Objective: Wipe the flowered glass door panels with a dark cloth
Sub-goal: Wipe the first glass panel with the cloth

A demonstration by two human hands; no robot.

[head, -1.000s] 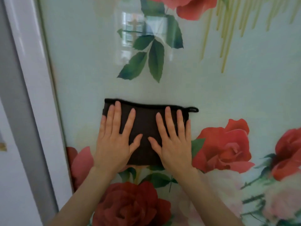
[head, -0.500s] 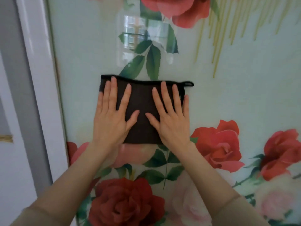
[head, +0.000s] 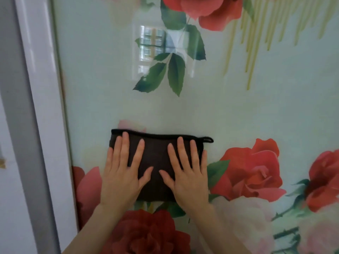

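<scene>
left hand [head: 122, 177], right hand [head: 189, 177], pressing dark cloth [head: 157, 154]

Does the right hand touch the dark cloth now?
Touching. The head view shows the right hand pressed flat on the dark cloth, covering its right part.

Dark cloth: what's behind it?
Flowered glass panel; left hand and right hand press the dark cloth flat against it. Pale pink petals show above its top edge. The print directly behind is covered.
</scene>
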